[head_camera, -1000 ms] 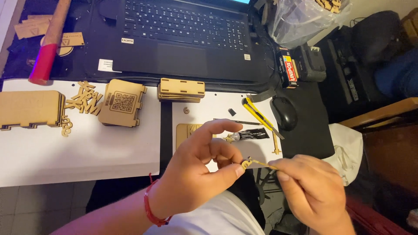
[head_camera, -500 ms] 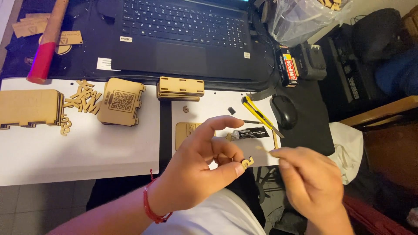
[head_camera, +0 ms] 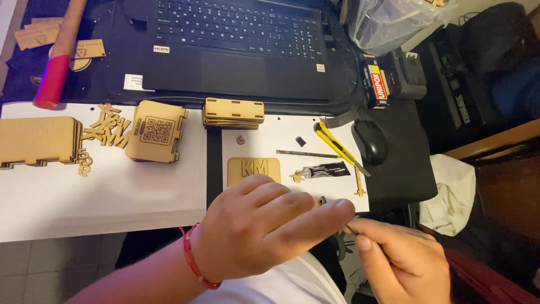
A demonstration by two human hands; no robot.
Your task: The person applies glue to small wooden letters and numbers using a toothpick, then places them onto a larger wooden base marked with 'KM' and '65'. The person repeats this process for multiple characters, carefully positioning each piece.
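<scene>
Two hands meet low in my view, just in front of the near edge of the white sheet (head_camera: 101, 208). My left hand (head_camera: 264, 231), a red cord at its wrist, lies palm down with its fingers (head_camera: 315, 217) pressed together and curled toward the thumb, closed on something I cannot make out beneath them. My right hand (head_camera: 402, 262) comes in from the lower right, thumb and forefinger pinching a thin dark stick (head_camera: 350, 228) of which only a short stretch shows between the two hands. Its long axis runs on a slant, the free end pointing up and left toward the left fingertips, touching them or very nearly. Beyond the hands lie a wooden plaque (head_camera: 253, 169), a dark glue tube (head_camera: 323, 169), a yellow utility knife (head_camera: 336, 145) and a black mouse (head_camera: 370, 141).
</scene>
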